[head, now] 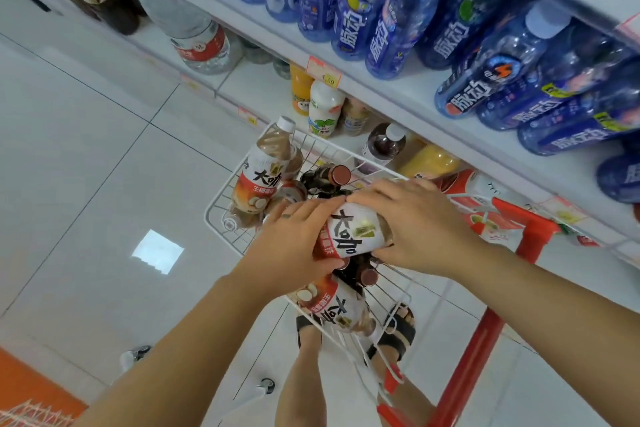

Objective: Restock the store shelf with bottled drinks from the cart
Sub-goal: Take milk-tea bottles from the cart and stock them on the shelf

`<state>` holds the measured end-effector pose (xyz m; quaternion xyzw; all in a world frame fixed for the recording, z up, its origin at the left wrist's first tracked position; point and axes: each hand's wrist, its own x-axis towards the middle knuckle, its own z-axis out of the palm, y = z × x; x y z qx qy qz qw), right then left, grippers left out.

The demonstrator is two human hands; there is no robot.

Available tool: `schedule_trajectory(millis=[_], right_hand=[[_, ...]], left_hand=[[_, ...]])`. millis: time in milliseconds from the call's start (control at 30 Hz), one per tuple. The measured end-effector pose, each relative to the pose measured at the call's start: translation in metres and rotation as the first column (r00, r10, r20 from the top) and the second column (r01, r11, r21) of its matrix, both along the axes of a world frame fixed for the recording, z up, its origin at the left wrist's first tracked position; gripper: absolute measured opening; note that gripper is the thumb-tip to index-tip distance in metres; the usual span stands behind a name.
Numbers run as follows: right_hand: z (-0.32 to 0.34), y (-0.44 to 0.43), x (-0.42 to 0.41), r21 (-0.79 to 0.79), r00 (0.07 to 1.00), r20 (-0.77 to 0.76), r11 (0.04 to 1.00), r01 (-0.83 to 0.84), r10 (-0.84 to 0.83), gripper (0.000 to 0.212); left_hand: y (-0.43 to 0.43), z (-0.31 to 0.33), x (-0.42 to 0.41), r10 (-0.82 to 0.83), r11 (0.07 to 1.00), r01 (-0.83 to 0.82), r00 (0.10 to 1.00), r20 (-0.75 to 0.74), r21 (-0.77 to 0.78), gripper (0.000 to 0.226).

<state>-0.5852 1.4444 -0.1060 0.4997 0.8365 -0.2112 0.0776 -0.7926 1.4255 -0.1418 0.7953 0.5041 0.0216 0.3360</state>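
Observation:
A white wire cart basket (215, 219) on a red frame stands below me against the store shelf (408, 94). Both hands hold one milk-tea bottle (349, 231) with a white and red label just above the basket. My left hand (294, 239) wraps its left side, and my right hand (415, 222) covers its top and right side. Another milk-tea bottle (263, 170) leans at the basket's far left corner, and a third (332, 309) lies at the near edge. Dark bottles with brown caps (337, 175) stand between them.
Blue drink bottles (398, 21) fill the upper shelf. Lower shelves hold a large water jug (194, 28), orange juice (300, 87), a white coconut drink (323, 108) and dark bottles (382, 142). My sandalled feet (398, 329) are under the cart. White tiled floor (104, 167) spreads to the left.

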Motion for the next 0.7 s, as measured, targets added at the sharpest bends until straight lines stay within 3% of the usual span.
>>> schedule_trajectory(millis=[67,133,233,300,400,467,533,700], right_hand=[[0.01,0.01,-0.008,0.089,0.993,-0.001,0.989,-0.118,0.119,0.074],[0.01,0.011,-0.013,0.142,0.99,-0.05,0.982,-0.127,0.135,0.076],[-0.001,-0.007,-0.018,0.109,0.951,-0.29,0.984,0.14,-0.104,0.079],[-0.015,-0.027,-0.022,-0.019,0.857,-0.39,0.933,0.359,-0.338,0.076],[-0.048,-0.063,-0.031,-0.382,0.807,-0.271,0.829,0.409,-0.524,0.072],[-0.068,-0.077,-0.043,-0.507,0.877,-0.151,0.798,0.327,-0.456,0.078],[-0.082,-0.077,-0.059,-0.507,0.928,-0.09,0.819,0.271,-0.362,0.087],[-0.106,-0.052,-0.094,-0.454,0.994,0.043,0.885,0.107,-0.098,0.082]], left_hand=[[0.006,0.008,-0.005,0.068,0.994,-0.062,0.996,0.065,-0.095,0.09],[0.005,0.013,-0.013,0.143,0.986,-0.132,0.983,0.115,-0.098,0.087],[-0.008,0.01,-0.031,0.297,0.953,-0.289,0.95,0.096,-0.087,0.082],[-0.019,0.004,-0.045,0.442,0.89,-0.423,0.892,0.092,-0.172,0.081],[-0.033,-0.003,-0.063,0.65,0.751,-0.605,0.748,0.135,-0.264,0.073],[-0.04,-0.007,-0.074,0.742,0.665,-0.687,0.65,0.161,-0.293,0.069],[-0.047,-0.012,-0.084,0.792,0.605,-0.732,0.592,0.146,-0.314,0.07],[-0.059,-0.026,-0.101,0.824,0.559,-0.765,0.558,0.104,-0.32,0.07]])
